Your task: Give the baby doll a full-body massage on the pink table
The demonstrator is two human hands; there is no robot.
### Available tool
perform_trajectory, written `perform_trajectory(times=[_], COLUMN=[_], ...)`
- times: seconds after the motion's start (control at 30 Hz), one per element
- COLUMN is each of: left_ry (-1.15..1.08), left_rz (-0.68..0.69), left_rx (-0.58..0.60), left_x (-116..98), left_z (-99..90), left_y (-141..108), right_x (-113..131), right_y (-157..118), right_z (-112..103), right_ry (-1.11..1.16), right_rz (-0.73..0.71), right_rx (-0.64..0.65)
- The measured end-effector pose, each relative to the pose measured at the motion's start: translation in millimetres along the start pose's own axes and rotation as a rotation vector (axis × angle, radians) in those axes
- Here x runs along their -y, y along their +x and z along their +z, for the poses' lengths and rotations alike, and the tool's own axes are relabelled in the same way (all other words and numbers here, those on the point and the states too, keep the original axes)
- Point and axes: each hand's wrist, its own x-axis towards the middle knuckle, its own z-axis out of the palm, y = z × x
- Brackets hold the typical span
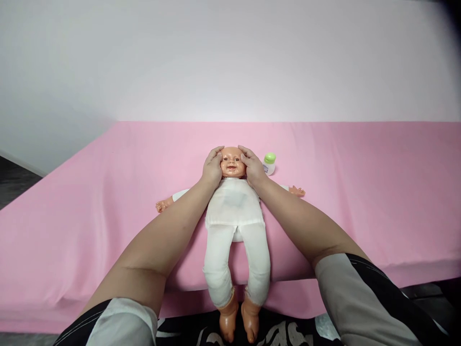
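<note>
A baby doll point(236, 202) in a white cloth suit lies on its back, head toward the wall and feet past the near edge of the pink cloth. My left hand point(213, 168) rests along the left side of its head, and my right hand point(252, 167) lies along the right side. Between them the doll's face stays uncovered. The two hands cup the head with fingers pointing up toward its top. The doll's arms stretch out sideways, partly behind my forearms. Just right of my right hand stands a small clear bottle point(269, 164) with a green cap.
Pink cloth point(378, 192) covers the broad surface under the doll. A pale wall point(230, 57) rises behind it. Below the near edge, black-and-white patterned fabric point(284, 331) shows around the doll's feet.
</note>
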Motion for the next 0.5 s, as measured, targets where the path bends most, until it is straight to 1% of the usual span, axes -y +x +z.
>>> perform_trajectory(times=[0.13,0.37,0.5], left_ry=[-0.006,0.071,0.081], left_rz=[0.017,0.027,0.026], left_rx=[0.014,0.014,0.013], left_x=[-0.3,-3.1,-1.0], left_z=[-0.3,1.2,1.3], left_y=[-1.4,-3.5,-1.2], right_x=[1.2,4.8,5.5], right_y=[-0.8,-3.8,-1.1], right_z=[1.6,5.7,4.1], right_ry=[0.003,-0.069,-0.142], right_rz=[-0.003,-0.001,0.003], right_rx=[0.003,-0.049,-0.049])
